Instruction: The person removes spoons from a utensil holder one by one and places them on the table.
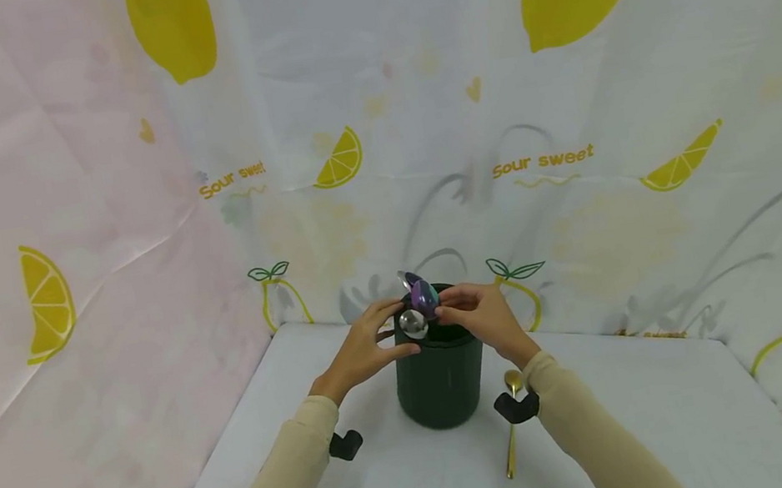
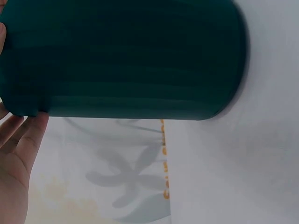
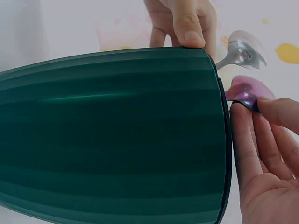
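A dark green ribbed canister stands upright on the white table, its open top holding several spoons. At its left side my left hand grips the wall near the rim, thumb in front and fingers behind. My right hand is at the right of the rim, pinching the bowl of a purple iridescent spoon between thumb and fingers. Beside it a silver spoon leans out over the rim. Another spoon bowl shows behind them. The handles are hidden inside the canister.
A gold spoon lies on the white table right of the canister, near my right forearm. A white cloth with lemon prints hangs behind the table, and a pinkish one is at the left.
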{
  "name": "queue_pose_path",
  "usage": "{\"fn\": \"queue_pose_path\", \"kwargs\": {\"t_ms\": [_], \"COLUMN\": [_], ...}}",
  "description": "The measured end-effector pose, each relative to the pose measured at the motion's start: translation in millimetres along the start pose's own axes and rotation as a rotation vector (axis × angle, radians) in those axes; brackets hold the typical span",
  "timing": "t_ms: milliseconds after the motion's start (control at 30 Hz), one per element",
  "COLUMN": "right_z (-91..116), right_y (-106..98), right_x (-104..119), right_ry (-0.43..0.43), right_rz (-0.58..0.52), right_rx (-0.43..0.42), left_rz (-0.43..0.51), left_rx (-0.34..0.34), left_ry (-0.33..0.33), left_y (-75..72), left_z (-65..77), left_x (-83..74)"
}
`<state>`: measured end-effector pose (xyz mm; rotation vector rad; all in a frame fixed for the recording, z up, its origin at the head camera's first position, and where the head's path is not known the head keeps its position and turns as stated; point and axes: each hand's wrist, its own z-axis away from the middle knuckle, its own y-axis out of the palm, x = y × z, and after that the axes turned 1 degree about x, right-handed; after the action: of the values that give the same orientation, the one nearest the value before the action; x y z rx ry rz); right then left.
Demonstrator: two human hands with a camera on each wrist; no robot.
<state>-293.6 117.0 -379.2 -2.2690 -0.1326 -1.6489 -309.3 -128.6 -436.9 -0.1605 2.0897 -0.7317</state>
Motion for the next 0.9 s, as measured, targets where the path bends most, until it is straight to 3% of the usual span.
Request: {"fn": "queue_pose_path", "kwargs": {"t_ms": [433,900], "right_z": [-1.0,-2.9], "right_y": [0.0,-4.0], "right_x": [-1.5,-2.6], "right_ry": [-0.032,-0.051], "right_rz": [-0.066,-0.079], "right_rx": [0.020,0.026], "left_rz": [-0.008,-0.012], "left_rx": [-0.017,-0.016], "left_ry": [0.030,0.018], "left_y": [1.2,1.8], "left_z": [0.2,-1.5], "left_x": [-0.5,-0.1]}}
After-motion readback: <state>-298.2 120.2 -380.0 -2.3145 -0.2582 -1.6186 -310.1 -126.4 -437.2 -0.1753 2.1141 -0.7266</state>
